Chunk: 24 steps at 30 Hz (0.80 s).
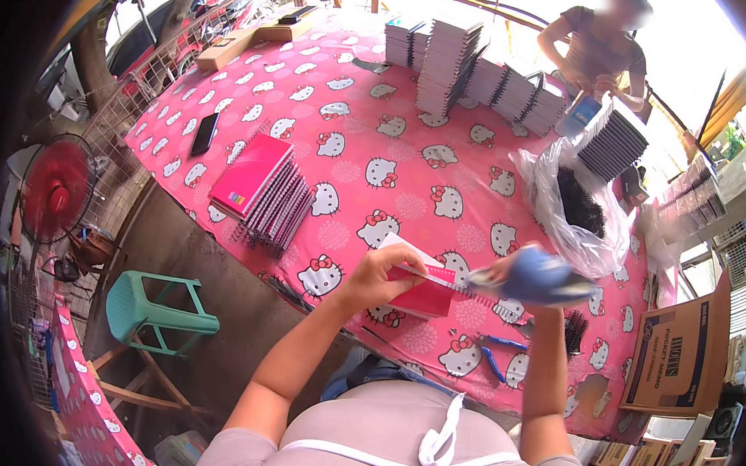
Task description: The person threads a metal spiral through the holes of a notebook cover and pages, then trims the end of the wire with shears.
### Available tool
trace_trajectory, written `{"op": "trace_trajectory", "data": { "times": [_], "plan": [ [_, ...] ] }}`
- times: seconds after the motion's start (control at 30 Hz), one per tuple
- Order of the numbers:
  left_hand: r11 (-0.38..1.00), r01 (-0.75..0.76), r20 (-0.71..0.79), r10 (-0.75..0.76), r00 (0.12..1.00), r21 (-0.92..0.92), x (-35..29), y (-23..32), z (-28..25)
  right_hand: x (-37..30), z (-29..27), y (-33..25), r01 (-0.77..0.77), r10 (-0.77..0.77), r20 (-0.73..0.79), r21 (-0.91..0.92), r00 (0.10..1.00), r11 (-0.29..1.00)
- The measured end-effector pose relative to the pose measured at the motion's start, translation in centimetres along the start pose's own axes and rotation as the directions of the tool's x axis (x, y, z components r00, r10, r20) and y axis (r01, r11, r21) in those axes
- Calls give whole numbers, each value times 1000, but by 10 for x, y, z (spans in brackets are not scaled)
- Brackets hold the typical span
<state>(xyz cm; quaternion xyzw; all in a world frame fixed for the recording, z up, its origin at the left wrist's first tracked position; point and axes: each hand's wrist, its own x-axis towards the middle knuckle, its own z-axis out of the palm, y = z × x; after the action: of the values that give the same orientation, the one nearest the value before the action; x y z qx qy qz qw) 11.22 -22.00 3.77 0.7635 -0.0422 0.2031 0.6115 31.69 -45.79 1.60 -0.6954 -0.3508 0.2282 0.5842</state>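
Note:
In my left hand [390,278], fingers closed on its upper edge, is a pink-red notebook [424,299] near the table's front edge. A thin spiral wire coil [483,299] runs out from the notebook's edge toward the right. My right hand [518,279] is beside the coil, smeared by motion; something blue, perhaps a glove or cloth, covers much of it, so its fingers cannot be made out. Below the right hand lie pliers with blue handles [495,357]. Some black wire coils [575,330] lie to the right of my right wrist.
A stack of pink spiral notebooks [262,185] and a phone [203,134] sit left on the patterned tablecloth [340,223]. Notebook stacks [449,64] stand at the back. A plastic bag [587,244] holds black coils. Opposite, a person [606,55] handles notebooks. A green stool [154,306] stands left.

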Motion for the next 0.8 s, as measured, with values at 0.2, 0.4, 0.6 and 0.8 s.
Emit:
{"op": "trace_trajectory", "data": {
  "times": [0.2, 0.4, 0.6, 0.8],
  "plan": [
    [1000, -8, 22, 7, 1000, 25, 1, -10, -1, 13, 18, -38, 100, -106, 169, 44, 980, 994],
    [987, 126, -28, -129, 991, -98, -7, -15, 0, 27, 28, -44, 90, -69, 227, -81, 971, 993],
    [953, 80, -230, -152, 961, -293, -25, -16, 5, 34, 42, -40, 76, -92, 232, 76, 968, 994],
    [922, 163, -362, -294, 885, -350, -33, -20, 2, 54, 68, -59, 220, -139, 242, -350, 960, 910]
  ]
}}
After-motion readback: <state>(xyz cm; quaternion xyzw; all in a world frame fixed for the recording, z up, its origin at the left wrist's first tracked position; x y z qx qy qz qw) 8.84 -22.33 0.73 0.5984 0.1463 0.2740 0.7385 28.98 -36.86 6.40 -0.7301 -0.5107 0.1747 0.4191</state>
